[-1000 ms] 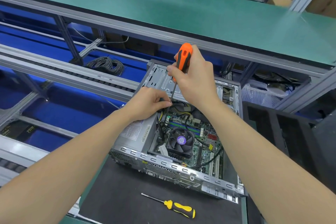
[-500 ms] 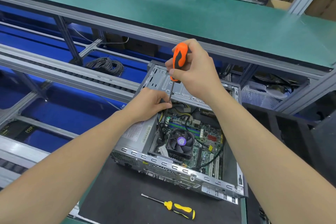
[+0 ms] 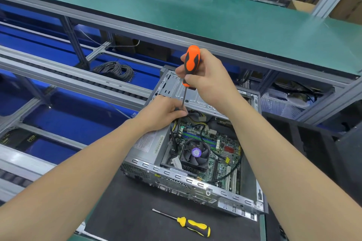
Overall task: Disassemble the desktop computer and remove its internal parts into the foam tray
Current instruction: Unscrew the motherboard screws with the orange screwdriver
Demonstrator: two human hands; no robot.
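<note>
1. Desktop computer (image 3: 176, 179): grey metal case lying flat on a black mat (image 3: 127, 217), side panel off, interior facing up.
2. Parts seated inside: silver power supply (image 3: 148, 146) at left; green motherboard (image 3: 219, 141); black cooler fan (image 3: 195, 152), purple-labelled.
3. Foam tray (image 3: 293, 123): black, compartmented, just right of the case.

Computer case (image 3: 176, 177): bare galvanized metal, dull sheen. Orange screwdriver (image 3: 191, 62) handle: glossy plastic. Mat (image 3: 125, 215): matt black. Counter (image 3: 176, 15): smooth green.
</note>
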